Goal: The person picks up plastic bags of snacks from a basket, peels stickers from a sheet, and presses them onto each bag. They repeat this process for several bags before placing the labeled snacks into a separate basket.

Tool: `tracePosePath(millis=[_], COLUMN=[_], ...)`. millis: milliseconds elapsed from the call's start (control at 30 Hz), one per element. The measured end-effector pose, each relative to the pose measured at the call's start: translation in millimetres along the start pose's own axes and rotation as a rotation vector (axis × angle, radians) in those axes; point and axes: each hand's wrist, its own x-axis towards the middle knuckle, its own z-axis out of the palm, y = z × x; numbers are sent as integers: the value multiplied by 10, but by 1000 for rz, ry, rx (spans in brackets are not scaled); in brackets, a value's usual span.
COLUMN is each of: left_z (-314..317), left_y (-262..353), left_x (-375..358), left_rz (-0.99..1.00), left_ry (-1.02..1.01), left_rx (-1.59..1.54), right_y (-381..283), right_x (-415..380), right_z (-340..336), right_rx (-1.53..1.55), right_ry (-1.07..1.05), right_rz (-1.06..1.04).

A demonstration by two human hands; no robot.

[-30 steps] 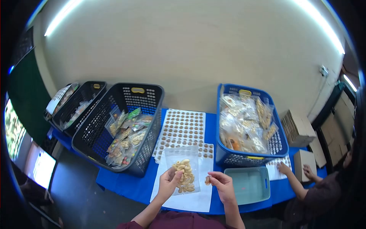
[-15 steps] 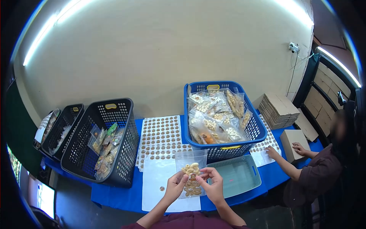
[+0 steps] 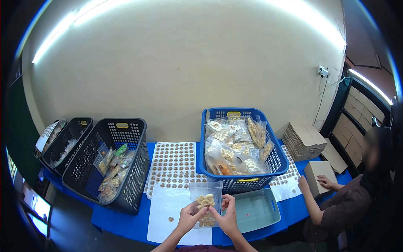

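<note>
A clear plastic bag [image 3: 206, 200] of pale curved snack pieces is held upright over the table's front edge. My left hand [image 3: 189, 216] pinches its left side, and my right hand [image 3: 229, 217] grips the right side. Both thumbs press on the bag's front, close together, and largely cover the round brown sticker there. Beneath the bag lies a mostly bare white sticker sheet [image 3: 161, 218] with one round sticker [image 3: 171, 219] left of my left hand. Behind it are sheets full of round stickers [image 3: 174, 159].
A blue basket [image 3: 247, 183] full of snack bags stands at the back, with a teal tray [image 3: 268, 224] before it. Black baskets [image 3: 134, 185] with bags stand at left. At right, a co-worker's hand [image 3: 325, 181] rests on a cardboard box [image 3: 317, 168] near stacked flat cartons [image 3: 304, 140].
My view has tilted up, so everything sits lower in the frame. My thumbs have come closer together over the sticker on the bag. The co-worker's other hand has lifted off the sticker sheet.
</note>
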Motion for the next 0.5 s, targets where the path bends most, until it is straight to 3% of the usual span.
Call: tracePosePath(millis=[133,233,500], left_z=[-59,32,107], left_y=[-43,12,-47], left_x=[-33,-14,74], left_rz=[-20,18,40], left_ry=[-32,-24,-82], left_rx=[133,133,220], right_y=[62,70,117], right_x=[34,87,111], right_z=[117,11,-71], right_rx=[560,610,660], right_ry=[-75,-298,-197], right_rz=[182,312,291])
